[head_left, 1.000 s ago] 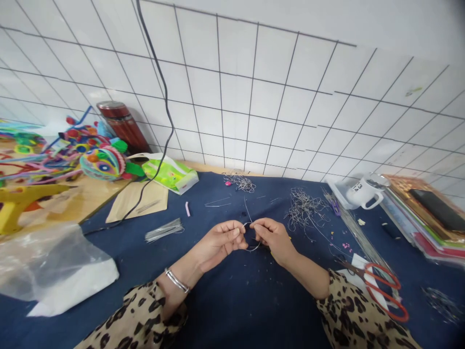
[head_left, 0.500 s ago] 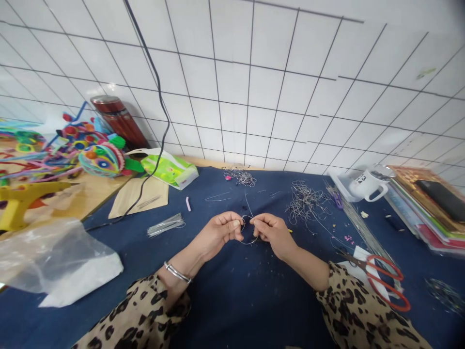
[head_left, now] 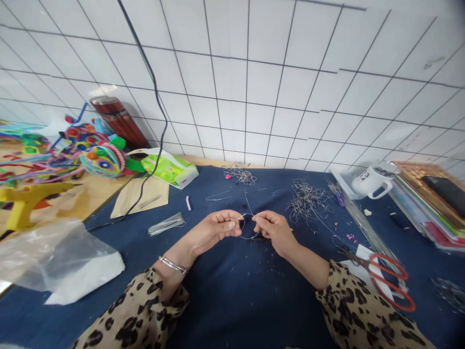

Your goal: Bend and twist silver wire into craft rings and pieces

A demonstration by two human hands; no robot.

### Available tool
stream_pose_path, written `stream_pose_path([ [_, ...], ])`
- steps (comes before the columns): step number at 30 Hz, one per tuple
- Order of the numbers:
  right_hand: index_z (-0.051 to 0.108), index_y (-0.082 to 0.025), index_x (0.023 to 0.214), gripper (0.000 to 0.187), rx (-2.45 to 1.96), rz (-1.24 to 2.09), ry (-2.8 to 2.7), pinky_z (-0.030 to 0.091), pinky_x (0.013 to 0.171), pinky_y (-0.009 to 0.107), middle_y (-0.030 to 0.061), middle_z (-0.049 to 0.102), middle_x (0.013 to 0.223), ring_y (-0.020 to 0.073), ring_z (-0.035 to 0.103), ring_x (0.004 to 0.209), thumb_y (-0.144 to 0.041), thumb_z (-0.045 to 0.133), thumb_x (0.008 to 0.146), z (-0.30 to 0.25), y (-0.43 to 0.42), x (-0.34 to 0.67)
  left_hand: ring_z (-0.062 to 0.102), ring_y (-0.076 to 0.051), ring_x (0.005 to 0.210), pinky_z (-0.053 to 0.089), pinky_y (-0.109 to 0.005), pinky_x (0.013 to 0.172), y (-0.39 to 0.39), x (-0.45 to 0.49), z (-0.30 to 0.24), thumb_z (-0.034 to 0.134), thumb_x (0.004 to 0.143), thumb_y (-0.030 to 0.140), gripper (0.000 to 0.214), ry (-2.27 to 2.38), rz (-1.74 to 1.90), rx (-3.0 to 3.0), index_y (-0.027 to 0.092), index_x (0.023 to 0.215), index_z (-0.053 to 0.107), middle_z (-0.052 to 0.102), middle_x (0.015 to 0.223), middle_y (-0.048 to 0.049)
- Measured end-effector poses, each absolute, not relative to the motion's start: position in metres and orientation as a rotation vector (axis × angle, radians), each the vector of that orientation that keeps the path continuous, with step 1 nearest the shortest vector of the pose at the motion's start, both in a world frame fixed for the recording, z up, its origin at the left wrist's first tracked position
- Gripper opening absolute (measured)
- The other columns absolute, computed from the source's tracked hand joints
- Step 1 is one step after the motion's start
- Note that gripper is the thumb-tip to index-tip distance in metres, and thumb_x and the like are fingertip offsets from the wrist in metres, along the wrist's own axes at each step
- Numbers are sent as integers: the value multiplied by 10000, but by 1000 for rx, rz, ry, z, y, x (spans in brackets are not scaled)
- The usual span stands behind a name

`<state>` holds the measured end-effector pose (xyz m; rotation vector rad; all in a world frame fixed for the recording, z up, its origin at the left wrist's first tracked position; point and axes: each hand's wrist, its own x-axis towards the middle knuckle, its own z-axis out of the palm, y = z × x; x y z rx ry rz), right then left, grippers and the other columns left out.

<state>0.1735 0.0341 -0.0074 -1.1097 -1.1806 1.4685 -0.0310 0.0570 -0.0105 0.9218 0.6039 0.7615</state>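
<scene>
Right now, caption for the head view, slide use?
Left hand and right hand pinch a looped wire above blue cloth, scissors at right.

White wall ruled in dark lines, above a cloth-covered table.
The wall stands right behind the table, its grid of thin dark lines breaking out of step toward the right — plain white at the upper right corner, with a faint smudge below. A small glare shines at left. Dark blue cloth covers most of the tabletop — pale wood shows at left and along the wall.
</scene>
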Motion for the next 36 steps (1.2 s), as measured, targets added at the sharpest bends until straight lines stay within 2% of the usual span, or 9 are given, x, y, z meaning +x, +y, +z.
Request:
stream_pose_path([
  [10, 621, -162, 837, 210, -1118, 1449, -1250, 262, 433, 189, -8, 574, 615, 53, 354, 460, -358, 560, 793, -7, 33, 173, 627, -120, 665, 484, -252, 661, 54, -24, -12, 665, 742, 187, 145, 812, 889, 1124, 131, 857, 598, 622, 758, -4],
  [16, 632, -179, 820, 185, -1207, 1113, -1557, 362, 526, 204, -17, 571, 615, 81, 464, 536, -313, 505, 837, -4, 32, 177, 621, -138, 703, 472, -276, 678, 51, -22, -2, 605, 798, 255, 175, 846, 780, 1275, 135, 922, 578, 626, 782, -20],
  [21, 636, -190, 862, 194, -1177, 962, -1757, 408, 604, 215, -18, 558, 649, 97, 524, 600, -277, 462, 863, -4, 29, 176, 585, -116, 623, 445, -259, 633, 46, -18, -1, 504, 862, 321, 221, 819, 784, 1285, 125, 918, 590, 614, 699, -20],
  [28, 629, -189, 880, 183, -1154, 873, -1864, 423, 659, 222, 3, 614, 749, 109, 560, 673, -261, 461, 871, -4, 28, 173, 576, -101, 543, 342, -193, 485, 46, -19, -2, 569, 816, 330, 206, 801, 683, 1133, 125, 804, 586, 611, 634, -10],
  [36, 636, -191, 848, 169, -1104, 837, -1915, 413, 710, 251, 15, 635, 794, 123, 562, 735, -249, 477, 858, 3, 28, 174, 561, -92, 514, 334, -190, 483, 46, -23, 2, 597, 790, 296, 172, 825, 626, 1194, 136, 741, 556, 599, 586, 8],
])
